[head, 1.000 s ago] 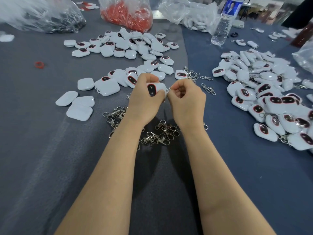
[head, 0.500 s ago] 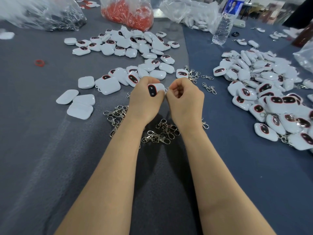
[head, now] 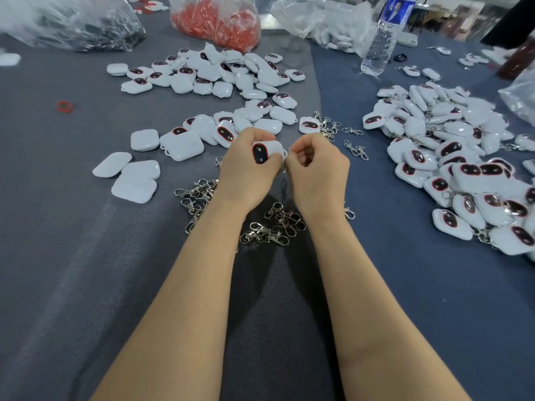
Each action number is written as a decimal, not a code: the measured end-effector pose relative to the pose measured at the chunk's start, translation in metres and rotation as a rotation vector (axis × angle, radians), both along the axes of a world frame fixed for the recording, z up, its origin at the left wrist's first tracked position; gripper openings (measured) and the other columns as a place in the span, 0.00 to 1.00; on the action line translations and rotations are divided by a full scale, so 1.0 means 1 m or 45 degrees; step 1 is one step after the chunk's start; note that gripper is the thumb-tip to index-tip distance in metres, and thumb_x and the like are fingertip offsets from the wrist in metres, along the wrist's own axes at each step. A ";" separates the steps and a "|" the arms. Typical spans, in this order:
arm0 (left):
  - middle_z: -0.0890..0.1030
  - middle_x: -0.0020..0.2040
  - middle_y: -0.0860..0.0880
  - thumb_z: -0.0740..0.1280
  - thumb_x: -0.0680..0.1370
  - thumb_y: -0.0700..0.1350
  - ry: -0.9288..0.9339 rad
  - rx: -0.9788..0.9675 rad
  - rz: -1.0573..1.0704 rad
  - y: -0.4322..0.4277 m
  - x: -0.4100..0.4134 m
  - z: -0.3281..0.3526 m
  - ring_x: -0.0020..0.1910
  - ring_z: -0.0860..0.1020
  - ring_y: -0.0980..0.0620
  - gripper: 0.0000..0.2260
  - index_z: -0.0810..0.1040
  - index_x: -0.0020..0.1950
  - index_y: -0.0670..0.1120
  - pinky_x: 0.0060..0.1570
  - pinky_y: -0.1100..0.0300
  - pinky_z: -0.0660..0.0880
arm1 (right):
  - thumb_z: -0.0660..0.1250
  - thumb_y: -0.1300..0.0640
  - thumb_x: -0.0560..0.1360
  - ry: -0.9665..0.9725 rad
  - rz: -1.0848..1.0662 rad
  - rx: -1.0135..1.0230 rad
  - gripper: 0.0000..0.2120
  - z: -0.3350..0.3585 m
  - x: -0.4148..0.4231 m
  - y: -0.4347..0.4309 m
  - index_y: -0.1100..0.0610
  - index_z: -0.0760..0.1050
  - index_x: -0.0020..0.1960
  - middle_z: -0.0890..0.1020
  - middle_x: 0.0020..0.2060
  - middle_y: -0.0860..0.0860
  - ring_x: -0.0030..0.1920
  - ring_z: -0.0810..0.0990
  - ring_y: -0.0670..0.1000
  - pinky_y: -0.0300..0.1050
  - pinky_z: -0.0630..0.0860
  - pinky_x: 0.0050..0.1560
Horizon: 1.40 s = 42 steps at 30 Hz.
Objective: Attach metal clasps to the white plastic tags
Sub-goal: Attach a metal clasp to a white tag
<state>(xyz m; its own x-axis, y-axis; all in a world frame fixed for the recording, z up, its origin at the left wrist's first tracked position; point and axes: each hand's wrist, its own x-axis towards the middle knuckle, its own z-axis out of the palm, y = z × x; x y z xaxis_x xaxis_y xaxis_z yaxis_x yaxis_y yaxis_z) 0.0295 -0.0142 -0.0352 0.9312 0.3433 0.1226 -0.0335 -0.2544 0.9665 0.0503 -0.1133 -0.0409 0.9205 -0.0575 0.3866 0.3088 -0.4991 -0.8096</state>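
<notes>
A white tag with a dark, red-rimmed oval sits gripped in the left hand; loose silver clasps lie heaped below.

No word can be read anywhere. The clear plastic water bottle at the far side of the table carries a blue label with a pale picture, its lettering too blurred to make out. The white plastic tag bears tiny white marks on its dark oval window, too small to read.
</notes>
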 end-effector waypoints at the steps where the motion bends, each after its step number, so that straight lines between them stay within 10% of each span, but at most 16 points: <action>1: 0.78 0.52 0.49 0.67 0.74 0.38 0.000 0.000 0.004 0.000 0.000 -0.001 0.54 0.78 0.47 0.10 0.75 0.54 0.48 0.57 0.48 0.76 | 0.65 0.66 0.70 0.002 0.006 -0.007 0.04 0.000 0.000 0.000 0.59 0.76 0.40 0.75 0.30 0.49 0.33 0.70 0.46 0.38 0.69 0.37; 14: 0.77 0.48 0.53 0.68 0.74 0.39 -0.017 0.069 0.025 0.006 -0.001 -0.002 0.53 0.78 0.50 0.10 0.75 0.53 0.50 0.56 0.50 0.77 | 0.64 0.64 0.73 -0.061 0.132 -0.246 0.05 -0.004 0.000 0.002 0.57 0.71 0.42 0.74 0.35 0.49 0.39 0.72 0.52 0.50 0.71 0.41; 20: 0.81 0.45 0.45 0.67 0.76 0.34 -0.016 -0.988 -0.027 0.008 0.002 0.004 0.41 0.83 0.54 0.06 0.75 0.51 0.40 0.38 0.66 0.78 | 0.66 0.63 0.76 0.057 0.214 0.203 0.04 0.004 0.001 0.000 0.55 0.75 0.48 0.78 0.43 0.48 0.42 0.74 0.40 0.27 0.69 0.43; 26: 0.83 0.39 0.43 0.65 0.77 0.39 0.246 -1.654 -0.280 0.017 0.000 0.006 0.37 0.82 0.52 0.07 0.79 0.48 0.35 0.29 0.70 0.76 | 0.62 0.63 0.78 -0.054 0.252 0.263 0.04 0.007 -0.003 0.003 0.56 0.72 0.46 0.75 0.36 0.41 0.36 0.74 0.33 0.25 0.68 0.40; 31: 0.82 0.42 0.46 0.66 0.76 0.35 0.090 -1.239 -0.002 0.009 0.003 0.006 0.40 0.81 0.53 0.05 0.78 0.51 0.39 0.36 0.67 0.79 | 0.58 0.62 0.80 -0.077 0.200 -0.082 0.05 0.004 -0.003 0.004 0.57 0.70 0.46 0.73 0.33 0.45 0.34 0.70 0.43 0.35 0.64 0.36; 37: 0.76 0.43 0.56 0.69 0.74 0.41 -0.336 0.471 0.155 -0.001 -0.006 0.002 0.39 0.72 0.58 0.11 0.76 0.55 0.48 0.40 0.70 0.68 | 0.58 0.61 0.80 0.158 0.188 -0.342 0.06 -0.003 0.003 0.000 0.56 0.68 0.43 0.72 0.32 0.47 0.32 0.67 0.44 0.43 0.60 0.33; 40: 0.76 0.42 0.57 0.68 0.75 0.40 -0.308 0.318 0.189 -0.001 -0.002 0.002 0.38 0.74 0.61 0.10 0.75 0.55 0.48 0.40 0.72 0.69 | 0.60 0.61 0.79 0.097 0.209 -0.215 0.05 -0.001 0.002 -0.001 0.55 0.70 0.44 0.72 0.32 0.44 0.33 0.71 0.40 0.31 0.66 0.34; 42: 0.78 0.43 0.54 0.68 0.75 0.38 -0.147 -0.304 0.212 0.001 0.000 0.005 0.36 0.78 0.64 0.08 0.75 0.52 0.46 0.39 0.69 0.76 | 0.63 0.60 0.78 0.110 0.241 -0.024 0.04 0.002 0.001 -0.001 0.53 0.72 0.46 0.73 0.33 0.42 0.34 0.72 0.34 0.26 0.66 0.36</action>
